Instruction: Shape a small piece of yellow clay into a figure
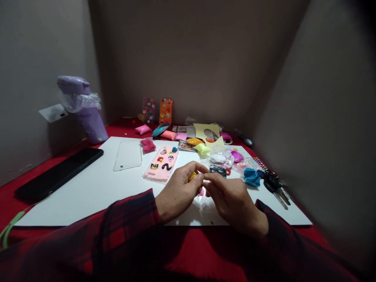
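Note:
My left hand point(180, 192) is closed, with a small piece of yellow clay point(192, 176) showing between thumb and fingers. Against its fingertips, my right hand point(235, 201) is pinched shut; what those fingers hold is hidden. A bit of pink point(201, 192) shows below the touching fingers, too small to name. Left of my hands lies a pink-coated phone case point(157, 168) with small clay decorations on it. A black packet point(217, 170) sits just beyond my right fingers.
A clear phone case point(128, 156), a black phone point(58, 172) and a purple bottle point(91, 117) are on the left. Coloured clay packets point(202, 149) spread behind my hands. Keys point(277, 188) lie right on the white board point(88, 196). Two decorated cases point(166, 111) lean at the back.

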